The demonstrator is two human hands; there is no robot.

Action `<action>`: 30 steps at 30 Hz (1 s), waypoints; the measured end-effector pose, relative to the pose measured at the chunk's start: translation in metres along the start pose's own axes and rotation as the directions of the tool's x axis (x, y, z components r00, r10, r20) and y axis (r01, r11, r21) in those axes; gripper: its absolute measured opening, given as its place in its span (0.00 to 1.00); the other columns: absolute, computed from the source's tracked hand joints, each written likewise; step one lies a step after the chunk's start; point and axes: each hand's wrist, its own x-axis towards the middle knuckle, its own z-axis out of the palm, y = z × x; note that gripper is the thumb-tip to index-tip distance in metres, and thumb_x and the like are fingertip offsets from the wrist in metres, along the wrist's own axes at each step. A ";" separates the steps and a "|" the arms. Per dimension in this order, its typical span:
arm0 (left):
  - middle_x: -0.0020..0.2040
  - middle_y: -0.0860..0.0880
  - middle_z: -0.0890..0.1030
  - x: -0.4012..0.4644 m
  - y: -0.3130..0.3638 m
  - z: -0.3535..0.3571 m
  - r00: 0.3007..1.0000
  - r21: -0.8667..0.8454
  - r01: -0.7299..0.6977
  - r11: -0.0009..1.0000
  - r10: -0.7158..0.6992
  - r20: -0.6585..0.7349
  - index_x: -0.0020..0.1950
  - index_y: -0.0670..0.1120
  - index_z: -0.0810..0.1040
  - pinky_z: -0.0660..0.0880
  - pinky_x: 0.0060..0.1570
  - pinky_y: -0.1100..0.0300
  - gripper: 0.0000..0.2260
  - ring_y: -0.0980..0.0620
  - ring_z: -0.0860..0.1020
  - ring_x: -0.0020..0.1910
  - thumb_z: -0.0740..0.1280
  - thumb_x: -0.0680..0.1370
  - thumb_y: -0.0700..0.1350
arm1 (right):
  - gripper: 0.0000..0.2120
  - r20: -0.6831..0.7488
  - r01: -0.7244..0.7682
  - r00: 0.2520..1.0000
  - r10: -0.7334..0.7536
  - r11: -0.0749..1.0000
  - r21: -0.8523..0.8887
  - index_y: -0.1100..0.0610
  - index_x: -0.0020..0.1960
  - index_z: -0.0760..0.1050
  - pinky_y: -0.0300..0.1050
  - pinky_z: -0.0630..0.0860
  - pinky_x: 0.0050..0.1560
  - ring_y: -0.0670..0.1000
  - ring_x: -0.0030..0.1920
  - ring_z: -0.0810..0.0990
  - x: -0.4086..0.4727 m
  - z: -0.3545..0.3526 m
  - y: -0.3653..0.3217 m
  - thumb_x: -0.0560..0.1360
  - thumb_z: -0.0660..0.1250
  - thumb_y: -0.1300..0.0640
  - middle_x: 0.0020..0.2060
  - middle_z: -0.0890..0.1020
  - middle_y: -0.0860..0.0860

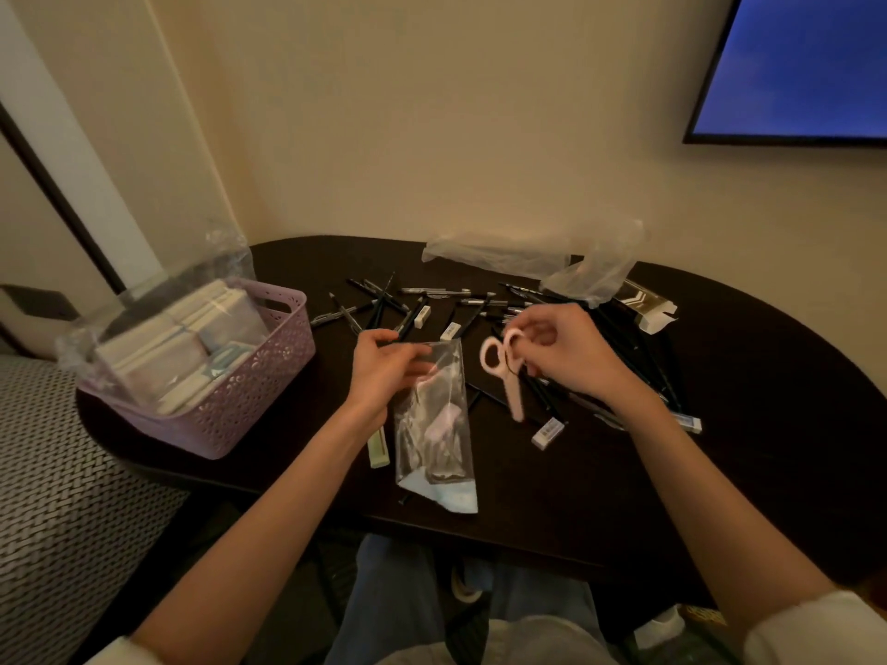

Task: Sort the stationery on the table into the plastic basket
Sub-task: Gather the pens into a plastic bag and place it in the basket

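A lilac plastic basket [269, 376] stands at the table's left end, filled with white notepads in a clear bag. My left hand [384, 371] grips the top of a clear plastic sleeve [434, 424] that hangs down to the table. My right hand [571, 357] pinches the handle of a pair of pale pink scissors [506, 371], held just right of the sleeve with the blades pointing down. Several black pens and pencils [384, 304] lie scattered on the dark table [720, 448] behind and under my hands. White erasers [547, 433] lie among them.
Crumpled clear plastic bags [509, 254] and an opened small cardboard box [650, 307] lie at the table's far side by the wall. A pale green item [377, 448] lies beside the sleeve. A woven seat [57, 472] is at the left, a screen [797, 64] upper right.
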 end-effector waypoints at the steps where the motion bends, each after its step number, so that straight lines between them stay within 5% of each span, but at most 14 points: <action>1: 0.47 0.43 0.82 0.000 0.000 -0.001 1.000 0.020 -0.009 1.000 0.010 -0.007 0.61 0.46 0.63 0.80 0.37 0.59 0.18 0.50 0.83 0.38 0.67 0.77 0.34 | 0.04 -0.043 0.014 0.999 -0.011 0.998 0.063 0.60 0.48 0.80 0.33 0.74 0.31 0.44 0.31 0.80 0.002 0.000 -0.007 0.75 0.67 0.65 0.38 0.83 0.54; 8: 0.49 0.41 0.82 0.005 -0.004 -0.006 0.993 0.132 -0.110 0.985 0.113 -0.016 0.57 0.42 0.68 0.80 0.32 0.60 0.08 0.49 0.84 0.34 0.63 0.80 0.35 | 0.10 -0.242 0.025 0.965 0.106 0.873 0.486 0.62 0.44 0.79 0.33 0.67 0.25 0.43 0.25 0.73 0.007 0.011 -0.027 0.79 0.60 0.65 0.29 0.79 0.49; 16: 0.44 0.41 0.83 0.002 -0.004 -0.006 0.990 0.086 -0.138 0.987 0.136 0.024 0.58 0.47 0.62 0.79 0.31 0.59 0.14 0.47 0.83 0.32 0.64 0.79 0.36 | 0.09 -0.300 0.050 0.944 0.139 0.837 0.544 0.60 0.47 0.78 0.38 0.80 0.35 0.49 0.35 0.83 0.011 0.028 -0.021 0.80 0.60 0.65 0.39 0.84 0.57; 20: 0.42 0.40 0.83 0.002 -0.005 -0.005 0.977 0.160 -0.198 0.967 0.181 0.116 0.49 0.44 0.66 0.77 0.27 0.60 0.07 0.45 0.83 0.32 0.64 0.80 0.37 | 0.09 -0.350 0.078 0.923 0.162 0.811 0.581 0.64 0.52 0.79 0.38 0.81 0.38 0.50 0.38 0.85 0.010 0.033 -0.021 0.79 0.61 0.66 0.42 0.84 0.58; 24: 0.42 0.38 0.84 0.000 -0.009 -0.004 0.955 0.155 -0.234 0.960 0.198 0.219 0.43 0.42 0.67 0.75 0.23 0.61 0.08 0.43 0.82 0.30 0.65 0.79 0.35 | 0.09 -0.392 0.085 0.892 0.224 0.771 0.631 0.57 0.46 0.80 0.37 0.80 0.39 0.49 0.39 0.85 0.008 0.035 -0.021 0.79 0.62 0.64 0.42 0.85 0.55; 30: 0.44 0.38 0.84 -0.005 -0.010 -0.002 0.938 0.122 -0.275 0.954 0.239 0.250 0.50 0.39 0.74 0.78 0.25 0.59 0.05 0.41 0.83 0.33 0.68 0.77 0.36 | 0.08 -0.384 0.041 0.870 0.311 0.729 0.683 0.59 0.48 0.79 0.37 0.81 0.42 0.49 0.40 0.85 0.007 0.032 -0.017 0.79 0.62 0.66 0.40 0.84 0.55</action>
